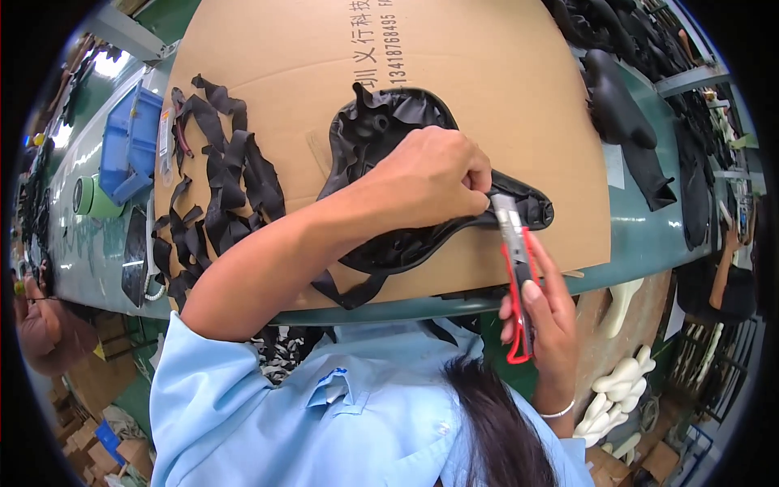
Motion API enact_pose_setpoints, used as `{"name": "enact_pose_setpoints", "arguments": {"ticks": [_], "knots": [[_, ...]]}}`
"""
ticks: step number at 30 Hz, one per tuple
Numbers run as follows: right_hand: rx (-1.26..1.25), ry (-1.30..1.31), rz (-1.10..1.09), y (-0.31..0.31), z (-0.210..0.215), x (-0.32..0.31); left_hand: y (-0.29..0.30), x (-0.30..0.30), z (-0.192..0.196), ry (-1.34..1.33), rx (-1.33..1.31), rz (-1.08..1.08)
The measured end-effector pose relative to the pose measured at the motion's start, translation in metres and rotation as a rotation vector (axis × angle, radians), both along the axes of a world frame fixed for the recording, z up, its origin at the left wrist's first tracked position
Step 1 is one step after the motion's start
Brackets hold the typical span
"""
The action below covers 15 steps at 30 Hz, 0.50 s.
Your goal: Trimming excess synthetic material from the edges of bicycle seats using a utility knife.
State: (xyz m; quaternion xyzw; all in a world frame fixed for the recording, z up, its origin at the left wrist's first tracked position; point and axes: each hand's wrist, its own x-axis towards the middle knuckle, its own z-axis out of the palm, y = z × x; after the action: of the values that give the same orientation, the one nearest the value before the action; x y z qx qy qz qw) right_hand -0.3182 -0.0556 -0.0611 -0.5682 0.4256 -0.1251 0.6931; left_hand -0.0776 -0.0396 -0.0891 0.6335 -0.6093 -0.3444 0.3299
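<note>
Saddle (389, 247), black and lying underside up, rests on a cardboard sheet (544, 105) close to the sheet's near edge, wide end toward the left edge, nose toward the right one. The left hand (442, 174) reaches over it, thumb and fingers pinching at the rim partway to the nose; exactly what lies between them is hidden. Just right of those fingertips, the right hand (552, 321) is wrapped around a red utility knife (517, 252), its blade beside the rim. This looks like trimming, and would probably go best with the edge pulled taut, the blade kept low along the rim, and short strokes led away from the pinching fingers, which sit very near the steel.

Around it, from the left, a green roll (101, 203) and a blue bin (122, 174) stand on the worktop (637, 231) beyond the cardboard's left edge; tangled black strips (223, 166) lie along that edge. The left forearm (284, 252) hides part of the wide end, and a loose black strip (353, 297) curls out by the near edge, where it might snag. Padded black pieces (621, 101) lie toward the worktop's right edge, well apart from the knife.
</note>
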Motion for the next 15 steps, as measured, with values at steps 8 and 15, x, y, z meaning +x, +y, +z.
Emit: {"name": "enact_pose_setpoints", "arguments": {"ticks": [8,15], "knots": [[-0.015,0.066,0.018,0.017,0.009,0.028,0.001,0.005,0.008,0.299,0.139,0.098],[-0.087,0.13,0.166,0.039,0.019,0.027,0.002,0.01,0.0,0.71,0.116,0.168]]}}
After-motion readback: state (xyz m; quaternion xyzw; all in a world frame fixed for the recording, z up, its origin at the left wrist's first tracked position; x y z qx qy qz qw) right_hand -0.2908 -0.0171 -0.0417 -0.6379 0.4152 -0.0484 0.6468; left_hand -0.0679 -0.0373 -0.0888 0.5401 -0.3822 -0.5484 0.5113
